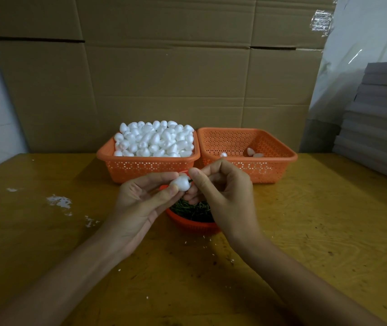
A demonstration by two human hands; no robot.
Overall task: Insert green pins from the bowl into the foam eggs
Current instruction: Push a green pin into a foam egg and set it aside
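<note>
My left hand (140, 196) pinches a white foam egg (181, 183) between thumb and fingers, just above the table's middle. A short dark green pin (189, 182) sticks out of the egg's right end, and the thumb and forefinger of my right hand (220, 191) pinch it there. Under both hands sits a small orange bowl (194, 225) of green pins (191, 210), partly hidden by my right hand.
Behind the hands, an orange basket (147, 167) heaped with foam eggs stands on the left; a second orange basket (272, 168) on the right holds a few eggs (254, 152). White foam crumbs (59, 202) lie on the yellow table (317, 220). Cardboard walls stand behind, grey boards at right.
</note>
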